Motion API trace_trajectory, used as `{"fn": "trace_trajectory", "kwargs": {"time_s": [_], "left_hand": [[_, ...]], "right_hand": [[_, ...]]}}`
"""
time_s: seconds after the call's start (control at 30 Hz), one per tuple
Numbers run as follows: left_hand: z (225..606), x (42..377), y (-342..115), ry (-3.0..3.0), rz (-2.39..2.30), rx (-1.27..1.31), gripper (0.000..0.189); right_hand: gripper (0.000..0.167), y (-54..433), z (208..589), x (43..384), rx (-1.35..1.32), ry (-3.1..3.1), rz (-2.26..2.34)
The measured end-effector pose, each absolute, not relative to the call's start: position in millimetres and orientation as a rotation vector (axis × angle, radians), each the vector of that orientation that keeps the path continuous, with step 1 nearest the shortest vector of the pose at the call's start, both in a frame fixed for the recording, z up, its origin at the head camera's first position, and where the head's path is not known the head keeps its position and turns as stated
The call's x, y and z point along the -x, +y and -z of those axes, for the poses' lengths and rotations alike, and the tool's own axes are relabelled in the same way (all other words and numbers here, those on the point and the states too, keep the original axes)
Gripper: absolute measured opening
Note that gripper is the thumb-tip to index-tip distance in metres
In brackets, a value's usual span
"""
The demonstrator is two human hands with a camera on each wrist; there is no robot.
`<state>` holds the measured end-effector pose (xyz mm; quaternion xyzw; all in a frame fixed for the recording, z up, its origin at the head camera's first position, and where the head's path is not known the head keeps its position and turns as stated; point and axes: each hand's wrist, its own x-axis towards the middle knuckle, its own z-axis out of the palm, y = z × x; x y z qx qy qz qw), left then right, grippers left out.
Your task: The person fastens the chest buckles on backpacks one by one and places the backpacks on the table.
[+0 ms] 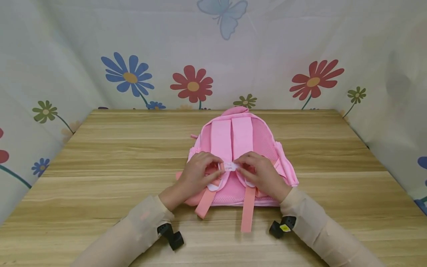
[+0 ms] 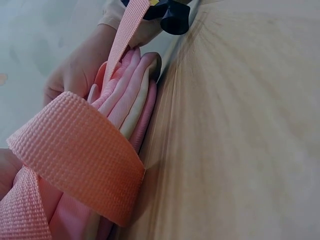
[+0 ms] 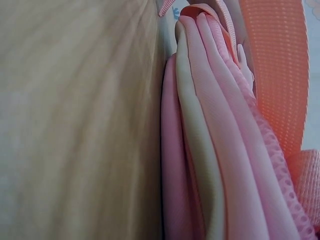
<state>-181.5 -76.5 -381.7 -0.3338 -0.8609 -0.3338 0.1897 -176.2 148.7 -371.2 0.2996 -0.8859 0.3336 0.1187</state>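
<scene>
A pink backpack (image 1: 263,139) lies on the table with its two shoulder straps facing up. Across the straps, near the middle, is a white buckle (image 1: 229,166). My left hand (image 1: 199,171) pinches the buckle's left end between thumb and fingers. On the other end, the fingers and thumb of my right hand (image 1: 261,172) pinch it too. Two loose coral webbing straps (image 1: 248,211) hang past the bag's lower edge. In the left wrist view a coral strap (image 2: 80,155) covers much of the bag. The right wrist view shows the bag's layered edge (image 3: 225,140), with the right hand hidden.
The wood-grain table (image 1: 110,155) extends on both sides of the bag. Behind it hangs a white curtain (image 1: 267,48) printed with flowers and a butterfly. A black camera mount is strapped to each wrist, close above the tabletop.
</scene>
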Motion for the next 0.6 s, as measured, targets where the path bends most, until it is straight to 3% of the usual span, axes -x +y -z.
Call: {"fn": "trace_trajectory", "kwargs": {"time_s": [0.6], "left_hand": [[382.0,182.0,-75.4,-2.45,0.894,0.974,0.021]], "right_hand": [[0.022,146.7,371.6,175.9,-0.96,-2.569,-0.94]]}}
